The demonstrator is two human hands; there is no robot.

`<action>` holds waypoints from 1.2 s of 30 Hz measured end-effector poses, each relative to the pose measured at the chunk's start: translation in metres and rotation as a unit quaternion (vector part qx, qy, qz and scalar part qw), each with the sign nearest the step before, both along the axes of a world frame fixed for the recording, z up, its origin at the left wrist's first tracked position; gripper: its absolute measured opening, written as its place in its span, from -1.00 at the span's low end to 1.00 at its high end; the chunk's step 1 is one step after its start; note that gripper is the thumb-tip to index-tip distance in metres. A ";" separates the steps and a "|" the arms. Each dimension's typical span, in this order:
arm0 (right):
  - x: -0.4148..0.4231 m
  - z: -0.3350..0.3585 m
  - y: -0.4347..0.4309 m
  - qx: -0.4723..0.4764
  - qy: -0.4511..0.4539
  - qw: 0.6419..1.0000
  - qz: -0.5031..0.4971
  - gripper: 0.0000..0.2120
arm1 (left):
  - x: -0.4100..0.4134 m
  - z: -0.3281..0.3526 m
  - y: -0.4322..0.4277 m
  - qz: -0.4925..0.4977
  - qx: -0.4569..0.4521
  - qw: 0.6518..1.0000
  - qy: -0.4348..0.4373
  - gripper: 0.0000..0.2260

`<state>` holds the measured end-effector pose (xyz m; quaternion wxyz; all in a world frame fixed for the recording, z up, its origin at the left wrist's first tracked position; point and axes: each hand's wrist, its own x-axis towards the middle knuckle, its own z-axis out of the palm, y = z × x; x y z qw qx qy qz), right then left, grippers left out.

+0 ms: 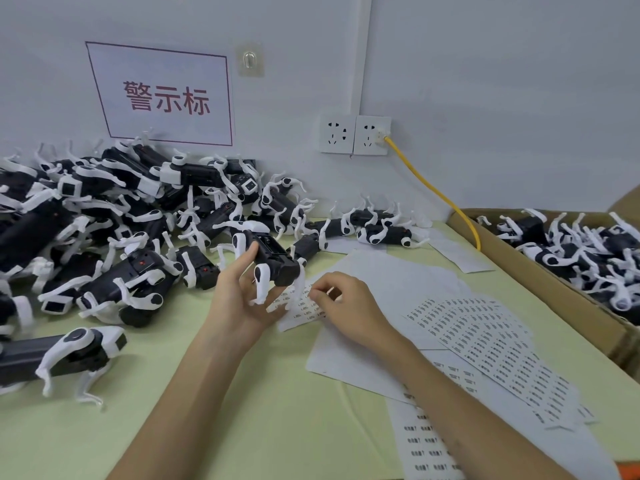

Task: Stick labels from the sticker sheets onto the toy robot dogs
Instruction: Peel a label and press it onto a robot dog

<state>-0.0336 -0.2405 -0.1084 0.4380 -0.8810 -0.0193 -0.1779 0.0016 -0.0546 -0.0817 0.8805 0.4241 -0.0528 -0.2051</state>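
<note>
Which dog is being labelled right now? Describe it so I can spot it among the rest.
Find the heap of black-and-white toy dogs below the red-lettered wall sign, then go to its right front edge. The dog there is the only one lifted off the green table, gripped in the left hand, while the right hand pinches at a sticker sheet just beside it.

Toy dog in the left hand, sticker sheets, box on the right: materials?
The toy dog in the left hand: moulded plastic by the look, semi-gloss black body with white legs, soft highlights on the shell. The sticker sheets: thin white paper, matte, printed labels; edges curl and overlap. The box: probably brown corrugated cardboard, matte, with a thick folded rim.
</note>
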 end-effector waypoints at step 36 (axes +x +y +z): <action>-0.006 0.016 -0.006 0.099 -0.048 0.989 0.101 -0.78 | 0.005 -0.002 0.002 -0.094 -0.079 0.991 0.052 -0.64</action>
